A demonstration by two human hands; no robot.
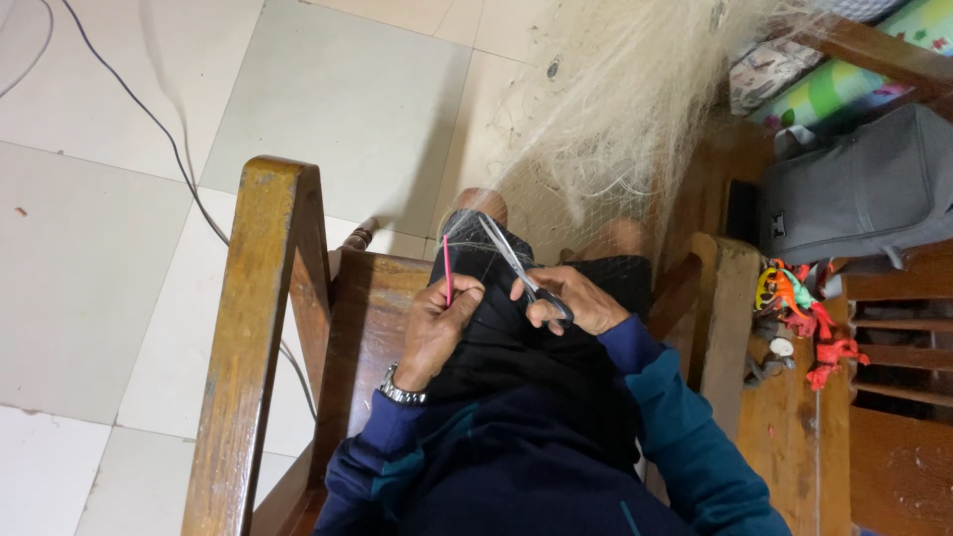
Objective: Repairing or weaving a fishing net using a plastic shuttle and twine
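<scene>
We pinch pink needle (447, 270) w/ left hand (437, 328); right hand (571, 301) grips scissors (516, 266) at the pale net (615, 119) over our lap.

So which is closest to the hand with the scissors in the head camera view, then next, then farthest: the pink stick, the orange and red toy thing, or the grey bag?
From the right hand:
1. Pink stick, held in the left hand just to its left.
2. Orange and red bundle, on the wooden surface to its right.
3. Grey bag, farther right and higher in the picture.
</scene>
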